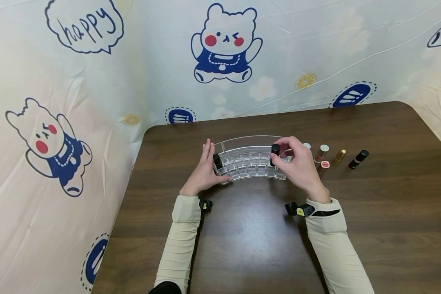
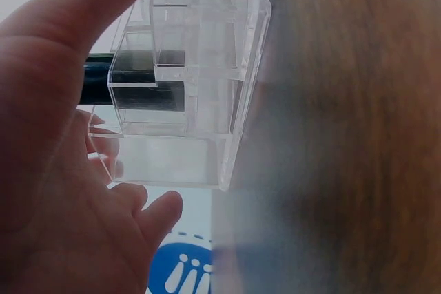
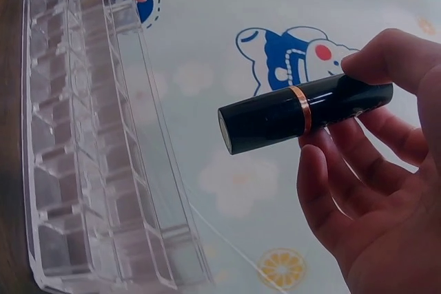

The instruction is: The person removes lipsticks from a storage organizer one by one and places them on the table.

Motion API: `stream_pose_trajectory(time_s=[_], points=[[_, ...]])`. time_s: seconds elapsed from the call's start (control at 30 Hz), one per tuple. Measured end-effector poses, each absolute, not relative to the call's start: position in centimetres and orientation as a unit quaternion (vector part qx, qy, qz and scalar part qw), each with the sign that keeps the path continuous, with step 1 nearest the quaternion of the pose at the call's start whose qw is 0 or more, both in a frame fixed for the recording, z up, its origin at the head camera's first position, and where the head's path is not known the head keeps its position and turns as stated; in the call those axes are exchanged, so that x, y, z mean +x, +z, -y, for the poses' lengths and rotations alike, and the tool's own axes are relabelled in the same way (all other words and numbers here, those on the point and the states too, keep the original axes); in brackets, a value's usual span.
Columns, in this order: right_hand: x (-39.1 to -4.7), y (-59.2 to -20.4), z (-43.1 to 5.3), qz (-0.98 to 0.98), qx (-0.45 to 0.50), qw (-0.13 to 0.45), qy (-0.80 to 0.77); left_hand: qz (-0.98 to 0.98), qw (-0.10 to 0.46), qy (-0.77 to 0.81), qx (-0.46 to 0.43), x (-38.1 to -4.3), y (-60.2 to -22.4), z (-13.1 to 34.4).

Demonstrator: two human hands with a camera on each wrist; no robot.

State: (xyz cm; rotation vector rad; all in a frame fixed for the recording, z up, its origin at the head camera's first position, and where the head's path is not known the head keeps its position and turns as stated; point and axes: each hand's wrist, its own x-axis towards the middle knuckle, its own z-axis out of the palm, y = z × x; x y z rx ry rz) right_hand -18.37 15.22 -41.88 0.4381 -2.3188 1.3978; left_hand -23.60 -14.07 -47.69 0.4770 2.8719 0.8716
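Note:
A clear, curved lipstick organizer (image 1: pixel 253 142) with stepped rows of slots stands on the table. At its left end, my left hand (image 1: pixel 203 173) rests against the side, fingers straight and thumb along the front edge. One black tube (image 1: pixel 217 161) is in a slot beside that hand; the left wrist view shows its lower part (image 2: pixel 148 94) through the clear wall. Over the organizer's right part, my right hand (image 1: pixel 297 163) pinches a black lipstick (image 3: pixel 265 120) with a copper-coloured band between thumb and fingers. In the head view, this lipstick is upright above the slots.
Right of the organizer stand several cosmetic tubes: one with a white cap (image 1: pixel 324 148), one with a pink-marked top (image 1: pixel 325 164), a gold one (image 1: pixel 339 157) and a black one (image 1: pixel 358 159). A printed cloth (image 1: pixel 150 61) hangs behind the brown table (image 1: pixel 257 237).

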Motion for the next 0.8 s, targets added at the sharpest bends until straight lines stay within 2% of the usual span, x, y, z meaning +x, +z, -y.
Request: stream_pose_trajectory(time_s=[0.8], points=[[-17.4, -41.3, -19.1, 0.841, 0.138, 0.200, 0.483, -0.946, 0.057, 0.279, 0.154, -23.6, -47.7, 14.1]])
